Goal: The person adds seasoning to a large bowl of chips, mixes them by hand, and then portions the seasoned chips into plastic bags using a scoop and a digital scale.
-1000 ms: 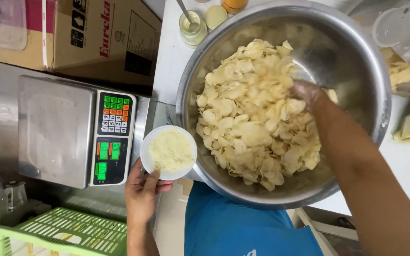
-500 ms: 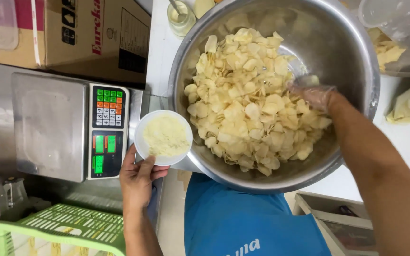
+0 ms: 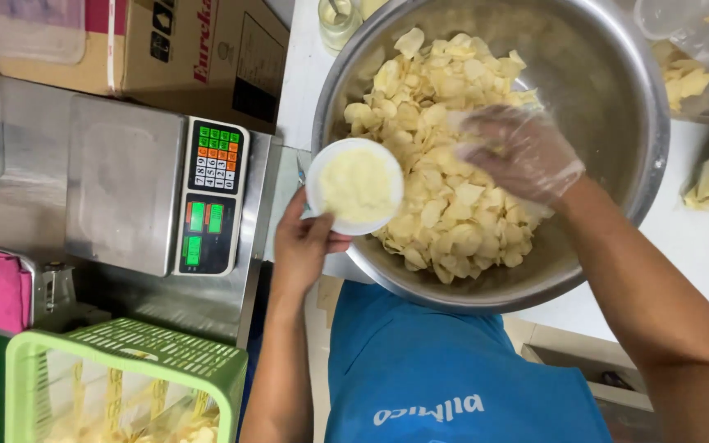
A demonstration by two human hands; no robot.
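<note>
A large steel bowl (image 3: 609, 107) is seen from above on a white surface (image 3: 703, 246), and it is filled across its middle and near side with a heap of pale yellow chips (image 3: 445, 180). The right hand (image 3: 523, 152), covered by a thin clear glove, is laid flat on top of the heap with its fingers (image 3: 486, 131) spread and slightly curled among the chips; no single chip can be seen to be gripped.

A small white bowl (image 3: 355, 187) is held by the left hand (image 3: 304, 246) over the near left rim of the steel bowl, so that it overlaps both the rim and the edge of the chip heap. It is clasped from below and from the side, with the fingers closed around its wall. It is nearly full of a pale, cream-coloured, grainy paste (image 3: 359, 182).

To the left, a steel weighing scale (image 3: 125, 180) with a coloured keypad and green displays is set on a metal counter. Behind it a cardboard box (image 3: 198, 49) is placed. At the lower left a green plastic basket (image 3: 125, 369) is seen, with more pale chips inside it. A small glass jar (image 3: 340, 20) stands just beyond the far left rim of the steel bowl. At the upper right a clear plastic container (image 3: 699, 57) holding more chips is partly in view.
</note>
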